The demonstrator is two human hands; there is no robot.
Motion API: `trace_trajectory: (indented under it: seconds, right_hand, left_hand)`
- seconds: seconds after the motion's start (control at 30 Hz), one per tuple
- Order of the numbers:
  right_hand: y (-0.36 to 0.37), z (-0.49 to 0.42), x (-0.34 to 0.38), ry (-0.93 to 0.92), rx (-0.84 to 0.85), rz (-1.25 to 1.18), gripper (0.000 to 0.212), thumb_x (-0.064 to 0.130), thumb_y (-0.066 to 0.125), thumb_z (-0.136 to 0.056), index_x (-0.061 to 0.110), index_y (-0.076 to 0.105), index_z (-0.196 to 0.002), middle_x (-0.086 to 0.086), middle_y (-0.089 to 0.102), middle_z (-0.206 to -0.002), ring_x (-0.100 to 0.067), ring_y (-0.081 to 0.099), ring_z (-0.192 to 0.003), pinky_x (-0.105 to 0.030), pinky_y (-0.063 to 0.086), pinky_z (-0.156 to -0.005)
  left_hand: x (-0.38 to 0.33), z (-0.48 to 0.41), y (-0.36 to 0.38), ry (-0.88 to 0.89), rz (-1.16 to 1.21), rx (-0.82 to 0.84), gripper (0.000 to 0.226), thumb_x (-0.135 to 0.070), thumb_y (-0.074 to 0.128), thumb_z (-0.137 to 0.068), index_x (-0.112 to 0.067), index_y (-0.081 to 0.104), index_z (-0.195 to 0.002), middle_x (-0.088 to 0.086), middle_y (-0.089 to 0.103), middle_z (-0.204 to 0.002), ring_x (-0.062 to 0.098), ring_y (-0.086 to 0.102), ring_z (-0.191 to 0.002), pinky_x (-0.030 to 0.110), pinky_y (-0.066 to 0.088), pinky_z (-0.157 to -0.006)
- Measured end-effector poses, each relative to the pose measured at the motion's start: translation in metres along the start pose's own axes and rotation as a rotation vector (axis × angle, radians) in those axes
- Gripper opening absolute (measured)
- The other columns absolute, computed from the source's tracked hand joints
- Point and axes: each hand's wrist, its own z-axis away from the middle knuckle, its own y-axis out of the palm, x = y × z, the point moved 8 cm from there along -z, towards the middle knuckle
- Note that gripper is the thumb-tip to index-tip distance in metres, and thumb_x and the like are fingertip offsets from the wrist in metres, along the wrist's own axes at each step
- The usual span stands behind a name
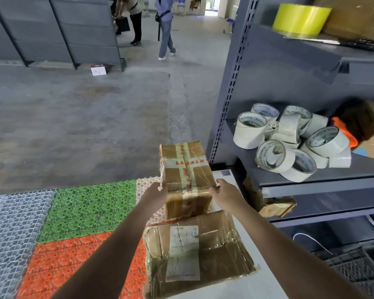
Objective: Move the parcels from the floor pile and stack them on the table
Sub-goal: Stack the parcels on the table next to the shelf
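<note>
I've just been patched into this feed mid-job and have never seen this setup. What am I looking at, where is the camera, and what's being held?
There is no machine here. A person works with bare hands, and the single picture comes from a camera worn on their head, looking forward and down. The left hand and right hand grip opposite sides of a taped parcel, a brown box crossed with red-printed tape. I cannot tell whether it rests on the table. Nearer the camera, a larger parcel with a white label lies on the table, partly on the coloured plastic grid tiles. To the right stands a grey metal shelf with a heap of white tape rolls and, higher up, a yellow tape roll. Other people stand far back.
</note>
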Motion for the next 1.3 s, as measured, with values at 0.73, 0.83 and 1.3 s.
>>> trace_trajectory:
  seconds: [0.73, 0.83, 1.3]
  right_hand:
    - [0.01, 0.05, -0.052, 0.032, 0.275, 0.104, 0.065, 0.072, 0.035, -0.089, 0.01, 0.053, -0.085, -0.003, 0.045, -0.075, -0.017, 0.047, -0.068, -0.03, 0.034, -0.063]
    - [0.012, 0.053, -0.046, 0.023, 0.246, 0.127, 0.056, 0.068, 0.035, -0.093, 0.015, 0.047, -0.079, -0.002, 0.043, -0.072, -0.016, 0.045, -0.066, -0.03, 0.032, -0.062]
    - [0.017, 0.059, -0.02, -0.051, 0.241, 0.165, 0.039, 0.058, 0.052, -0.091, 0.023, 0.052, -0.073, 0.003, 0.054, -0.071, -0.011, 0.053, -0.065, -0.025, 0.037, -0.058]
  left_hand:
    - [0.045, 0.077, 0.004, -0.032, 0.083, 0.104, 0.019, -0.02, 0.065, -0.089, -0.008, 0.058, -0.101, 0.013, 0.064, -0.094, 0.028, 0.064, -0.085, 0.042, 0.056, -0.083]
    - [0.044, 0.078, 0.005, -0.012, 0.046, 0.08, 0.016, -0.019, 0.061, -0.091, -0.009, 0.058, -0.102, 0.01, 0.062, -0.09, 0.022, 0.06, -0.076, 0.032, 0.053, -0.069]
    - [0.055, 0.087, -0.001, 0.066, 0.086, 0.022, 0.011, -0.021, 0.057, -0.094, -0.013, 0.055, -0.102, 0.007, 0.061, -0.092, 0.022, 0.061, -0.077, 0.039, 0.056, -0.074]
